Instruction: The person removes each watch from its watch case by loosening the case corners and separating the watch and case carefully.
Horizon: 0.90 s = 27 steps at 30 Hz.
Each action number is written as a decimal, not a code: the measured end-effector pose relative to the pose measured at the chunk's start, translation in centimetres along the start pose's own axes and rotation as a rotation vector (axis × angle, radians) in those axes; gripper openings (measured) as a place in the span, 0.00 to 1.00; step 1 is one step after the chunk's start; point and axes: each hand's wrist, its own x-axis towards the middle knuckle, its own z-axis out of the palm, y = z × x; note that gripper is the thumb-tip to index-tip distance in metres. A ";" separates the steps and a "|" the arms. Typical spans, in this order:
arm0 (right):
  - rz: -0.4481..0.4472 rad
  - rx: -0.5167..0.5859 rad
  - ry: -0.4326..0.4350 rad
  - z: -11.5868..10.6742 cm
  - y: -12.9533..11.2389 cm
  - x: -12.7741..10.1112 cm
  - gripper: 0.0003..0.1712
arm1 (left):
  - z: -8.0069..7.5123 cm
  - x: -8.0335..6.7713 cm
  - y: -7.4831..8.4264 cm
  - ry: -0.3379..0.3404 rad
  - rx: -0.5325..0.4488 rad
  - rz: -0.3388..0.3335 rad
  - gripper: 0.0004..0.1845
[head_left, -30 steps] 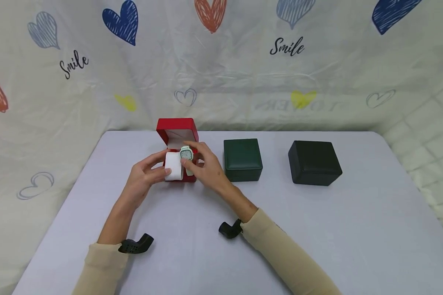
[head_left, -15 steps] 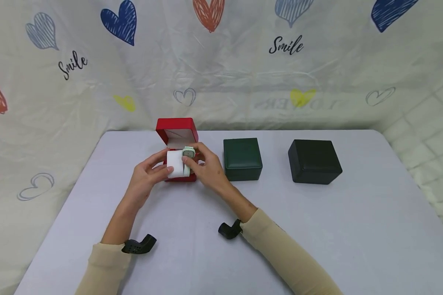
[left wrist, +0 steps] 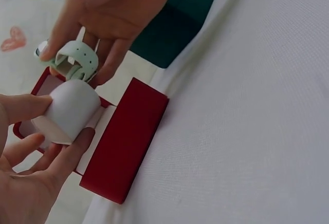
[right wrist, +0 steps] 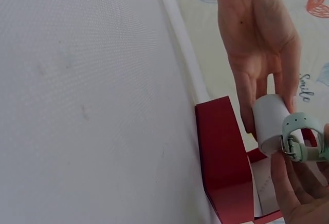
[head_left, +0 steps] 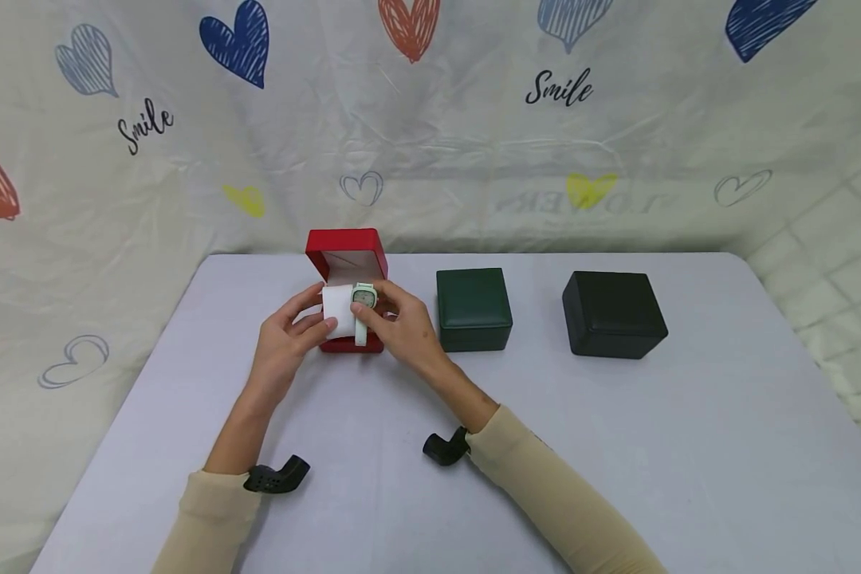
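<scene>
Pinched between right hand (head_left: pixel 402 331) fingertips, the mint watch (head_left: pixel 363 297) is held just above the open red box (head_left: pixel 347 253), centre-left of frame. Its strap looks soft and light; the buckle end seems the safest hold. A white cushion (left wrist: pixel 72 110) is cradled by the left hand (head_left: pixel 283 343), fingers curled, wrists low over the table (head_left: pixel 617 446). Two closed boxes (head_left: pixel 473 307) sit right.

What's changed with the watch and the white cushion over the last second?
The right hand has brought the watch down and left, up against the end of the white cushion that the left hand holds; the strap now hangs in front of it. Both hands have moved slightly back over the red box. The grips are unchanged, the red box stays open, and the green box and black box have not moved.
</scene>
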 end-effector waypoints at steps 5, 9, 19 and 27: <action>0.019 0.011 0.001 -0.1 0.0 0.0 0.23 | 0.2 0.0 -0.1 0.038 0.022 0.005 0.34; 0.042 0.020 -0.001 -0.2 0.0 0.0 0.24 | 0.4 0.0 0.0 0.058 0.021 0.017 0.33; 0.056 0.020 -0.011 -0.1 0.1 0.2 0.21 | 0.6 0.0 -0.2 0.099 0.050 0.027 0.31; 0.028 0.025 0.005 0.4 0.5 0.1 0.17 | 1.1 -0.1 0.0 0.130 0.091 0.061 0.29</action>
